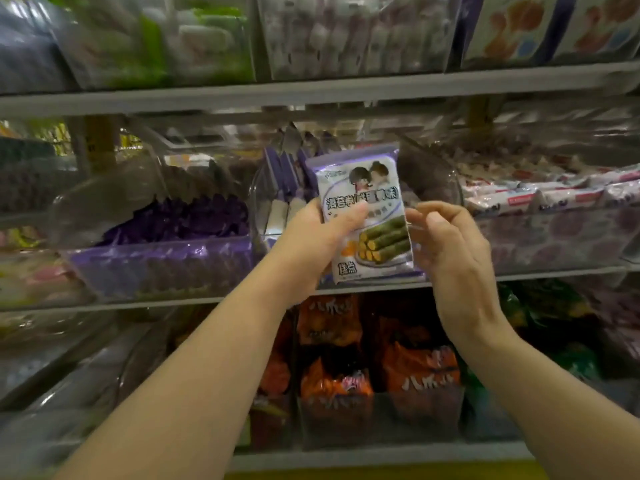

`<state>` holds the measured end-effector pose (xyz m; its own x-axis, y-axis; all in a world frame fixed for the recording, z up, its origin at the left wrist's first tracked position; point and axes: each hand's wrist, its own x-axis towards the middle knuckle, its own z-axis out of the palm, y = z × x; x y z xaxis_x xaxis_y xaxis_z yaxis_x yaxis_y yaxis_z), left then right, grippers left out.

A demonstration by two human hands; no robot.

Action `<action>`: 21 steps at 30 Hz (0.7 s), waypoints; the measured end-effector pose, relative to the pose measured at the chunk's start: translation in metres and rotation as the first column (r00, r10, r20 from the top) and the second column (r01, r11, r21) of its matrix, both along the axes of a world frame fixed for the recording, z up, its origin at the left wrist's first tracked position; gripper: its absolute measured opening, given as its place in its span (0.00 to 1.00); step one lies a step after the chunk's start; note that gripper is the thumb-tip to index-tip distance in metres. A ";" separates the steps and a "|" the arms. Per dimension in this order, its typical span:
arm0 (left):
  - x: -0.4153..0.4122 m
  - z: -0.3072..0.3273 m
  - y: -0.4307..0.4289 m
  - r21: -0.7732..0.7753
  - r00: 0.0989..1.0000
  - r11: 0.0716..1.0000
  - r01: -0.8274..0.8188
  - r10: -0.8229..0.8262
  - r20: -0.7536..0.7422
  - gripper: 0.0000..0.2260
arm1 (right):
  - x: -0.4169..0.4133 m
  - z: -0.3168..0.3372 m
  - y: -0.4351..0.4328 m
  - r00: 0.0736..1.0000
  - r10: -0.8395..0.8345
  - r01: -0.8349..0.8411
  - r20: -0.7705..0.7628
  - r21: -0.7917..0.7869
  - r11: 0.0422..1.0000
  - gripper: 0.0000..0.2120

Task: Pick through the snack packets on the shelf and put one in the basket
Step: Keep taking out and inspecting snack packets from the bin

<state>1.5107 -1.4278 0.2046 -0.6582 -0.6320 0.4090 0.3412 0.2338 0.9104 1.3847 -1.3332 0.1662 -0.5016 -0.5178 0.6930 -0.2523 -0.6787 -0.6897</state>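
A white and purple snack packet (363,188) printed with green rolls stands upright in front of the middle shelf. My left hand (311,244) grips its left side, thumb laid across the front. My right hand (446,244) is at the packet's right edge with curled fingers; whether they pinch the edge is unclear. Behind the packet a clear bin (277,209) holds more purple and white packets. No basket is in view.
Clear bins line the grey shelves (311,88): dark purple packets (180,220) at left, white packets (540,192) at right, orange packets (415,372) on the shelf below, blurred goods above. A yellow strip runs along the bottom edge.
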 end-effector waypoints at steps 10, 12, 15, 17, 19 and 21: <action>0.013 -0.077 0.009 -0.224 0.988 0.974 0.031 0.004 0.156 0.21 | 0.008 -0.035 -0.010 0.943 0.218 -0.258 0.253 0.136 0.957 0.12; 0.010 -0.086 0.010 -0.171 0.995 0.985 -0.008 0.024 0.096 0.22 | 0.007 -0.046 -0.015 0.933 0.210 -0.263 0.292 0.156 0.952 0.11; 0.003 -0.099 0.009 -0.068 0.994 0.991 -0.112 0.112 -0.008 0.19 | 0.006 -0.058 -0.019 0.923 0.221 -0.282 0.316 0.163 0.946 0.08; -0.001 -0.106 0.007 0.002 0.986 0.987 -0.161 0.161 -0.053 0.12 | 0.004 -0.064 -0.021 0.923 0.235 -0.296 0.305 0.175 0.939 0.09; -0.003 -0.109 0.005 0.064 0.983 0.985 -0.161 0.166 -0.075 0.07 | 0.001 -0.068 -0.021 0.923 0.235 -0.300 0.305 0.183 0.936 0.09; -0.004 -0.109 0.003 0.105 0.983 0.983 -0.154 0.163 -0.082 0.09 | -0.002 -0.070 -0.020 0.916 0.239 -0.309 0.321 0.186 0.933 0.09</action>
<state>1.5067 -1.4243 0.0959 -0.5101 -0.7651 0.3930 0.3884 0.2027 0.8989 1.3832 -1.3528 0.0966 -0.4762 -0.7900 0.3862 0.1539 -0.5073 -0.8479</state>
